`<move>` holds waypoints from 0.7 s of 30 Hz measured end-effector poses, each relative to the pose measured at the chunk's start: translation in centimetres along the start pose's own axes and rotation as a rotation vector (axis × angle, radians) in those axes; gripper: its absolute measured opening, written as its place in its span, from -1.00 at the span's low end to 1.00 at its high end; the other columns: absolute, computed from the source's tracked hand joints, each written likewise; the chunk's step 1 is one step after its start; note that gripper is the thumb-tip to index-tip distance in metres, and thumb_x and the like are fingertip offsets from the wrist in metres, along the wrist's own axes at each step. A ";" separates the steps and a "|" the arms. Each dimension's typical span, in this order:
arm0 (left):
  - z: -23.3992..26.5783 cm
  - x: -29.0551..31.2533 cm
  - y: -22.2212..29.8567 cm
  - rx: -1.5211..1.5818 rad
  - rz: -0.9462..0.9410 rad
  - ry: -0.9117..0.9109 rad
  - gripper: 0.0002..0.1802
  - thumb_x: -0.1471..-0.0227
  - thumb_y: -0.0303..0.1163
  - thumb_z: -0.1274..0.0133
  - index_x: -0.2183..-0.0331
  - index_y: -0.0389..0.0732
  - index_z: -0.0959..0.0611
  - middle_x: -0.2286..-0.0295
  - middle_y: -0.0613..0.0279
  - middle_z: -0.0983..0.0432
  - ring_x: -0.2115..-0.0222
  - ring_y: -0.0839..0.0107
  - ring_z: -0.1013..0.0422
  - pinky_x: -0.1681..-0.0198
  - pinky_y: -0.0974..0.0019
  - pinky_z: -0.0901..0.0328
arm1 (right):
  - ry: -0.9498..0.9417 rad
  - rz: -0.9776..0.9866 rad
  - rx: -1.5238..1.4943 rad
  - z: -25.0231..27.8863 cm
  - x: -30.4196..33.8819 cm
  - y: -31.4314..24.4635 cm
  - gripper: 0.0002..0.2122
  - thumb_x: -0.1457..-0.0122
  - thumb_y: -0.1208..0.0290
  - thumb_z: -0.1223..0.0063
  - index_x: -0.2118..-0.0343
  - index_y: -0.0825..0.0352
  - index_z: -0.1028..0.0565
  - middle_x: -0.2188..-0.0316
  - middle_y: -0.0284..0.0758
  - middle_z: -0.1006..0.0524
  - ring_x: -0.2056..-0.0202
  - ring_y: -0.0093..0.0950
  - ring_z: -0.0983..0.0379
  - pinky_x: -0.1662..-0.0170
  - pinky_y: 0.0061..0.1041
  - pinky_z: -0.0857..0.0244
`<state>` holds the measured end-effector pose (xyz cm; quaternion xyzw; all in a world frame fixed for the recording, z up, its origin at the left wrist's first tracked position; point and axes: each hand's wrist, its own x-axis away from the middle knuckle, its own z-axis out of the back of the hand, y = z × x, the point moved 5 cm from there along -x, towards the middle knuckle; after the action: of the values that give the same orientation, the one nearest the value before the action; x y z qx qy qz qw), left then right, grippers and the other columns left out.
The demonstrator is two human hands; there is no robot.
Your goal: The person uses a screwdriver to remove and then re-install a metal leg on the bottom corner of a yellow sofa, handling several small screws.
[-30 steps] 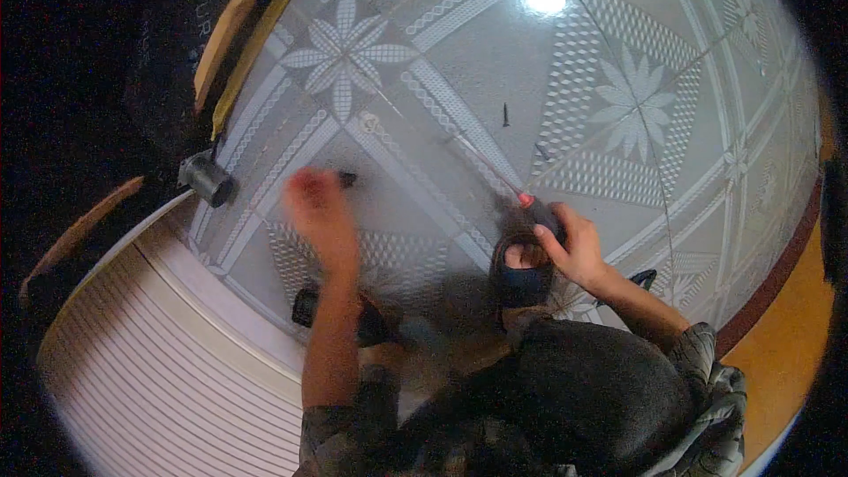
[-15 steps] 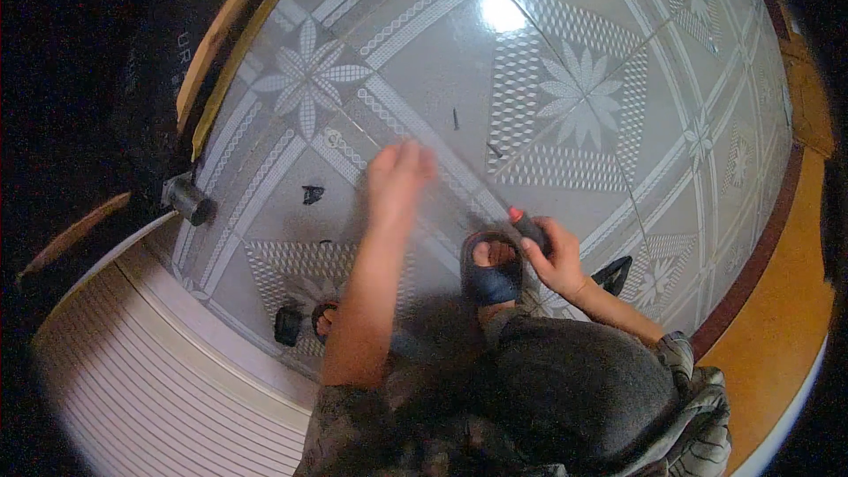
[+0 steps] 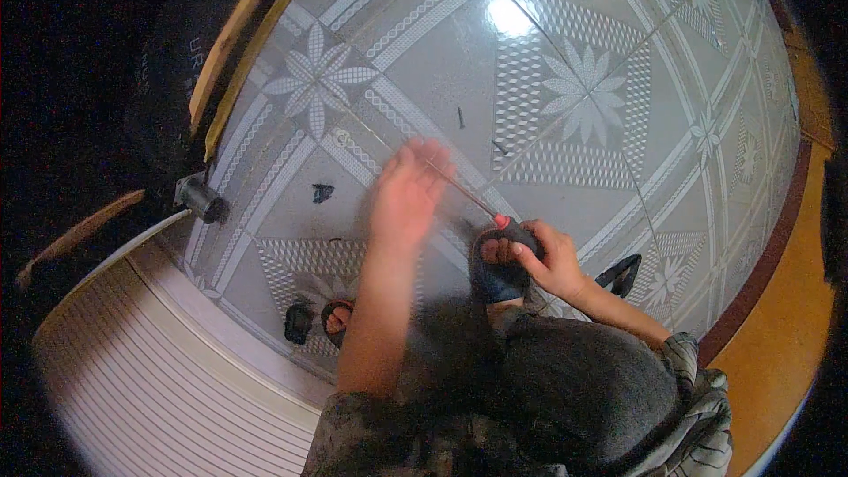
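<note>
My right hand (image 3: 555,262) is wrapped round the dark handle of a screwdriver (image 3: 515,231) with a red collar. Its thin metal shaft points up and left, towards my left hand (image 3: 415,190). That hand is somewhat smeared by motion, its palm turned up and its fingers stretched out and apart. The shaft's tip reaches the fingers; whether it touches them I cannot tell. On the tiled floor beyond lie a dark screw (image 3: 460,117) and another thin dark piece (image 3: 500,148). Left of my left forearm is a small black piece (image 3: 322,193).
My sandalled foot (image 3: 501,269) is below the screwdriver, beside a black bracket-like part (image 3: 621,276). Another black part (image 3: 298,323) lies by my other foot (image 3: 336,318). A ribbed pale panel (image 3: 177,362) and a dark cylindrical fitting (image 3: 203,200) are on the left.
My left hand has opened out, palm up. The screwdriver has shifted a little left, its shaft now plainly visible reaching to the left hand's fingers. The view has shifted slightly.
</note>
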<state>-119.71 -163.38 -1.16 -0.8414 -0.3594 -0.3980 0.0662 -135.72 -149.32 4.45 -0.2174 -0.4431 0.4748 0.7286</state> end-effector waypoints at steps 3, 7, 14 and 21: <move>-0.4 0.2 0.3 -0.046 -0.056 0.007 -0.81 -0.03 -0.34 0.13 0.30 -0.22 -0.40 0.26 0.16 -0.37 0.15 0.23 -0.27 0.03 0.06 -0.16 | -0.018 0.000 0.055 0.2 -0.3 -0.5 -0.69 0.03 0.20 0.01 0.33 0.36 -0.38 0.49 -0.10 -0.43 0.48 -0.15 -0.40 0.45 -0.34 -0.27; -0.6 0.3 0.7 -0.154 -0.185 0.044 -0.81 -0.03 -0.34 0.13 0.31 -0.24 -0.39 0.30 0.10 -0.37 0.20 0.21 -0.30 0.07 0.06 -0.20 | 0.030 0.063 0.117 0.2 -0.6 -1.1 -0.71 0.01 0.23 0.02 0.33 0.36 -0.39 0.50 -0.10 -0.44 0.49 -0.17 -0.40 0.45 -0.34 -0.26; 3.2 0.6 5.7 -0.065 -0.294 0.164 -0.80 -0.06 -0.29 0.18 0.35 -0.22 -0.39 0.41 0.13 -0.40 0.34 0.25 -0.35 0.19 0.13 -0.25 | -0.405 -0.218 -0.349 -3.0 -4.3 -5.5 -0.73 -0.05 0.30 0.07 0.28 0.41 -0.38 0.52 -0.14 -0.45 0.49 -0.38 -0.40 0.41 -0.42 -0.24; 10.3 4.2 15.3 0.108 -0.384 0.238 -0.80 -0.07 -0.30 0.23 0.34 -0.20 -0.41 0.50 0.21 -0.37 0.40 0.32 -0.33 0.21 0.16 -0.25 | -0.651 -0.041 -0.002 -11.2 -10.2 -14.6 -0.61 -0.05 0.10 0.18 0.35 0.44 -0.39 0.53 -0.01 -0.44 0.42 -0.15 -0.41 0.33 -0.30 -0.23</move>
<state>-101.48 -168.21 -2.42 -0.6997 -0.5236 -0.4800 0.0762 -120.45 -163.78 5.01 -0.0459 -0.6577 0.5042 0.5578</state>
